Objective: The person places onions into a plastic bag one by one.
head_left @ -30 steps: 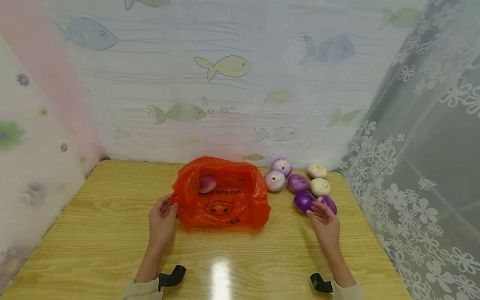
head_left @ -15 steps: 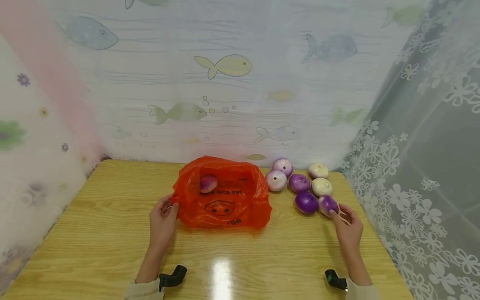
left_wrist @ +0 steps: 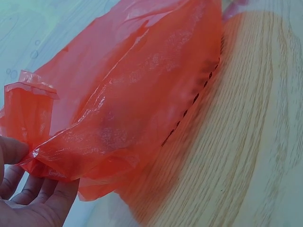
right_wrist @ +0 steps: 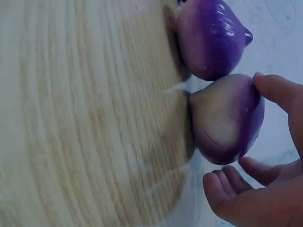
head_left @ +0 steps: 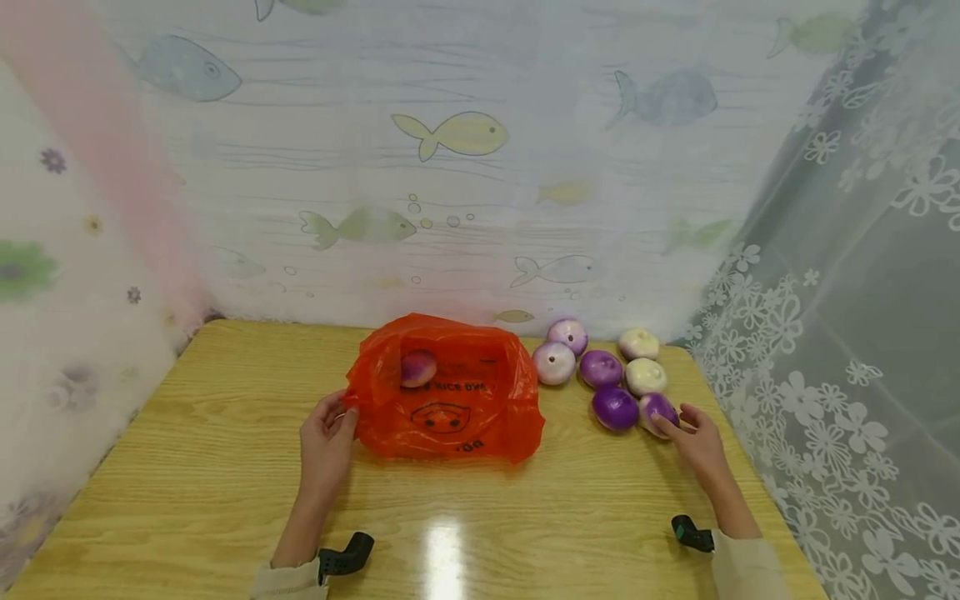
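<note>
My left hand pinches the left edge of a red plastic bag, its thumb and fingers gathering the film in the left wrist view. The bag lies with its mouth spread, and a purple-pink onion shows inside. At the right, my right hand has thumb and a finger on opposite sides of a purple and white onion, the nearest right one of a group. That onion rests on the table. A darker purple onion sits against its left side.
Behind these two stand several more onions: a purple one, pale purple ones and whitish ones. The wooden table ends at a fish-patterned curtain behind and a flowered lace curtain at the right.
My right hand has moved right, from in front of the dark purple onion to the right side of the purple and white one, and closed its fingers around it. The left hand keeps its hold.
</note>
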The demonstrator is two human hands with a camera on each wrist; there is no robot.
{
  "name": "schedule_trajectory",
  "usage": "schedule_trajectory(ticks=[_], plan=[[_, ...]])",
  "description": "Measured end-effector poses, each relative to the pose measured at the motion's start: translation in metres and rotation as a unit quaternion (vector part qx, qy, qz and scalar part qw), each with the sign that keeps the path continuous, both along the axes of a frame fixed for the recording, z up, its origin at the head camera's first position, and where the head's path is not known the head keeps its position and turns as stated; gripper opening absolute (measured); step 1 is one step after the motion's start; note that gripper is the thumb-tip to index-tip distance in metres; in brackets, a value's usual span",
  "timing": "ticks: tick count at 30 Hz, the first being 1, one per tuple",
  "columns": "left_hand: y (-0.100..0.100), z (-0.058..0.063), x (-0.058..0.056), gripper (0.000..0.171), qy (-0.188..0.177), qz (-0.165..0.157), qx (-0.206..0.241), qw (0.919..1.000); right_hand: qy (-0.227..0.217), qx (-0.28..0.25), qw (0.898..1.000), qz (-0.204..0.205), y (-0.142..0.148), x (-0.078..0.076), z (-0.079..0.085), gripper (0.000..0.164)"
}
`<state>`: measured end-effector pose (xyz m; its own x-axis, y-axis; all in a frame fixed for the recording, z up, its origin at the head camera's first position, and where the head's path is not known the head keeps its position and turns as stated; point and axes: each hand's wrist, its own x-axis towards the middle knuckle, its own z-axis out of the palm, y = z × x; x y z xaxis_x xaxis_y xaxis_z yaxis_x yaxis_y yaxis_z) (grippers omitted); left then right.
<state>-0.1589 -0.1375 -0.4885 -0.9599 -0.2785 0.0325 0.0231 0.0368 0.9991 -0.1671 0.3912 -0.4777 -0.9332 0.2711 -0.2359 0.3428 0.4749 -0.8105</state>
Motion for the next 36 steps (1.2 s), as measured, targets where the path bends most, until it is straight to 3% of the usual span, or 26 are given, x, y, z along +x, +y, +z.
schedule_trajectory(ticks=[7,16,25,36], plan=[[0.0,-0.001,0.001,0.03,0.001,0.002,0.0,1.0,-0.028,-0.004,0.999,0.043,0.005,-0.005,-0.001,0.095],[0.0,0.002,0.001,0.032,-0.005,-0.004,0.003,1.0,-0.028,-0.001,0.998,0.048,0.002,-0.005,-0.002,0.098],[0.0,0.001,0.0,0.032,-0.005,-0.005,0.004,1.0,0.009,0.011,1.0,-0.001,-0.002,-0.005,-0.004,0.095],[-0.001,-0.002,-0.001,0.032,-0.013,-0.008,0.012,0.9998,0.033,0.019,0.997,-0.067,-0.011,0.009,0.001,0.089]])
